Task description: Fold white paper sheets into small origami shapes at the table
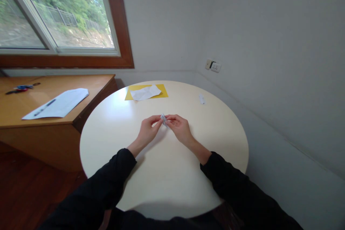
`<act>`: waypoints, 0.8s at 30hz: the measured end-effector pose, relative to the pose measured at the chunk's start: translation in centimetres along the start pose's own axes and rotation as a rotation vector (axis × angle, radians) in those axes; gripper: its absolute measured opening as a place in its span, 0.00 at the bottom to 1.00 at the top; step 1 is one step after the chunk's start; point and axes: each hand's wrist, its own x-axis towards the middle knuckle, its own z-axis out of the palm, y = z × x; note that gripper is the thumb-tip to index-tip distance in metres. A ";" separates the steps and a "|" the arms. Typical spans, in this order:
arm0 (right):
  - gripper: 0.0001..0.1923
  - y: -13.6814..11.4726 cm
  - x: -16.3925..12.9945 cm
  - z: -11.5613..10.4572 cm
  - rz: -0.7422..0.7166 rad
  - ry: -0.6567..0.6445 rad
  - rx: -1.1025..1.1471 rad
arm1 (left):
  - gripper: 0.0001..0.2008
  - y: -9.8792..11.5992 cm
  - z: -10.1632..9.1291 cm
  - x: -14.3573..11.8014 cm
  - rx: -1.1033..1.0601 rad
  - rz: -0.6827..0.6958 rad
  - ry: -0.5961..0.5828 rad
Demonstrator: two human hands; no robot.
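Between my two hands, above the middle of the round table, is a small folded piece of white paper [164, 119]. My left hand [149, 128] pinches its left side between thumb and fingers. On the right side, my right hand [180, 128] grips it with thumb and fingertips. The paper stands tilted, and its lower part is partly covered by the fingers. Farther back on the table, a larger creased white sheet [145, 92] lies on a yellow sheet [163, 91]. A small white paper scrap [202, 99] rests at the back right.
The round white table [167, 176] stands near the wall corner. To the left, a wooden desk [61, 81] holds white paper [67, 102] with a pen [45, 107] on it, and scissors [23, 88]. A wall socket [215, 67] is behind the table.
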 end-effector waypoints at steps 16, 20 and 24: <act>0.13 -0.1 0.3 -0.1 0.100 0.099 0.072 | 0.07 0.2 -0.3 0.0 0.084 0.004 0.071; 0.15 -0.2 0.4 -0.1 0.135 0.100 0.104 | 0.07 0.0 -0.2 0.1 0.091 0.049 0.068; 0.16 -0.2 0.5 -0.2 0.145 0.102 0.124 | 0.07 -0.1 -0.2 0.1 0.097 0.075 0.070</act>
